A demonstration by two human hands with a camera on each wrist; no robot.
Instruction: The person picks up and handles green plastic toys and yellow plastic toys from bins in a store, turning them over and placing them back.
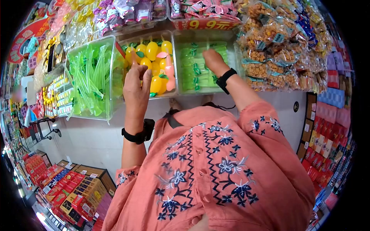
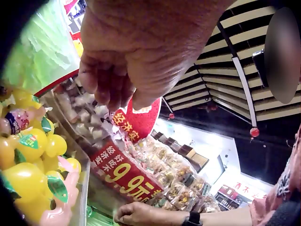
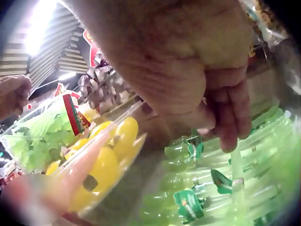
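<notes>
My left hand (image 1: 135, 86) is raised over the left edge of a clear bin (image 1: 177, 77) of yellow fruit-shaped items (image 1: 152, 50). In the left wrist view the fingers of that hand (image 2: 127, 61) hang loosely curled, with nothing seen in them. Over the neighbouring bin of green items, my right hand (image 1: 216, 61) reaches down, palm low. The right wrist view shows its fingers (image 3: 228, 113) bent at the narrow end of a green tube-shaped item (image 3: 238, 188) with green leaf-shaped tags (image 3: 188, 205); the thumb's contact is partly hidden. Pink items (image 1: 169, 71) lie among the yellow ones.
A bin of long green packets (image 1: 90, 81) stands on the left. Bagged brown snacks (image 1: 266, 46) are piled on the right. Behind the bins are a red price sign (image 1: 208, 24) and purple packets (image 1: 143, 11). Boxed goods (image 1: 77, 196) sit low at the left.
</notes>
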